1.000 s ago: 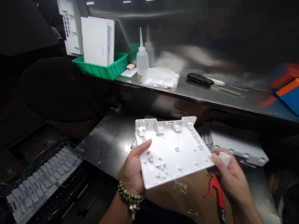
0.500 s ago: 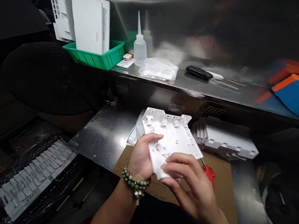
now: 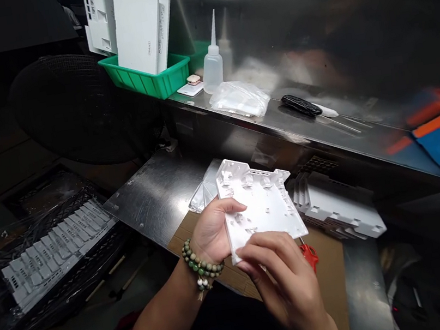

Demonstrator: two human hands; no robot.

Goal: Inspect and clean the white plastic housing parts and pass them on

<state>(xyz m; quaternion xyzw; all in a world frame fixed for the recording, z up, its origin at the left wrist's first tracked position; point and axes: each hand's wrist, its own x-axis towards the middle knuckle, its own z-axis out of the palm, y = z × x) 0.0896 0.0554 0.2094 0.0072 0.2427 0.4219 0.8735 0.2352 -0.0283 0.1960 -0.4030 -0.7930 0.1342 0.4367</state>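
Observation:
A white plastic housing panel [image 3: 262, 202] with small clips and ribs on its inner face is held up over the table, tilted towards me. My left hand [image 3: 213, 229] grips its left edge, thumb on the inner face, the other fingers hidden behind. At the lower left corner my right hand [image 3: 283, 271] pinches the panel's near edge between thumb and fingers. Beneath lies a sheet of brown cardboard [image 3: 332, 280]. Red-handled scissors or a similar tool [image 3: 310, 255] show partly behind my right hand.
More white panels [image 3: 342, 207] stand stacked right of the cardboard. On the steel shelf [image 3: 246, 118] are a green bin [image 3: 149, 81] with panels, a squeeze bottle [image 3: 213, 69], plastic bags [image 3: 240, 98] and a black-handled tool [image 3: 301, 105]. A crate at left holds several white parts [image 3: 59, 252].
The whole view has shifted slightly, so things appear further right. My right fingers have slid a little towards the panel's lower left corner; the left hand keeps its grip.

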